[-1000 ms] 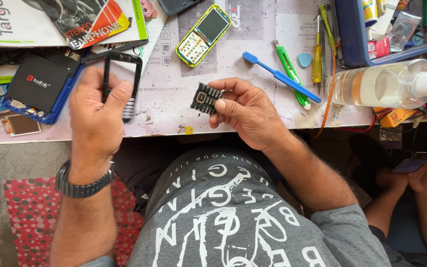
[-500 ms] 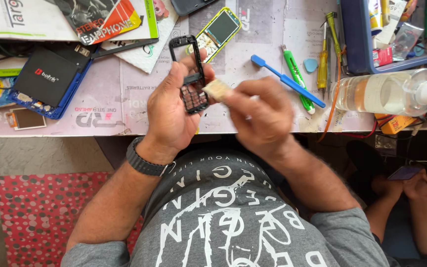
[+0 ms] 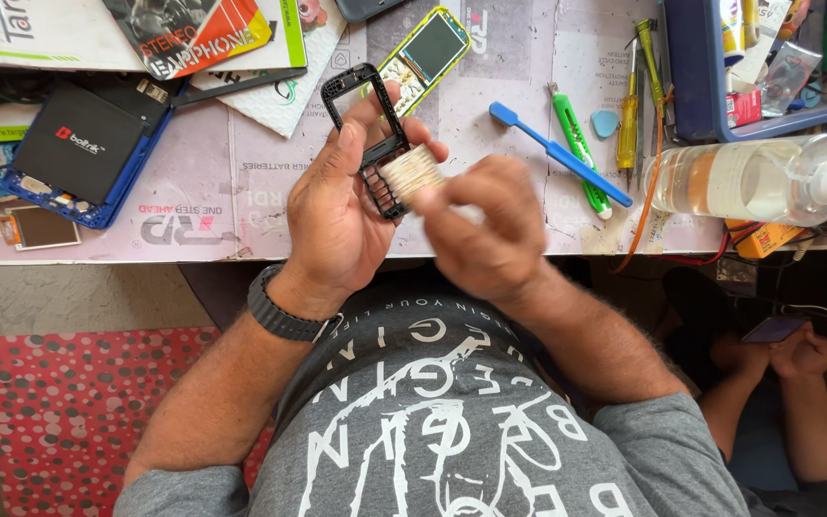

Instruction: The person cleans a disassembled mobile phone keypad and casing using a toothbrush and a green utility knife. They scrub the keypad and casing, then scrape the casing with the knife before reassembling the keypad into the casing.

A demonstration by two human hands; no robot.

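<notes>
From my remote seat I see the bench [image 3: 193,206] across the far half of the view, littered with a clear bottle [image 3: 729,180] at right, a black battery box [image 3: 78,144] at left, a blue brush [image 3: 559,155] and a yellow-edged phone [image 3: 425,53] just beyond the hands. Over its near edge my left hand [image 3: 332,215] is clenched around the black phone frame [image 3: 368,134], thumb on its left rail and fingers behind. The frame's long axis runs near-to-far, tilting slightly left at the top, with the empty screen window at the far end and the key grid nearest me. My right hand [image 3: 490,230], blurred, pinches a small pale keypad piece [image 3: 412,172] and sits just right of the frame, the piece touching its lower key grid. Both hands are equally close to it.
</notes>
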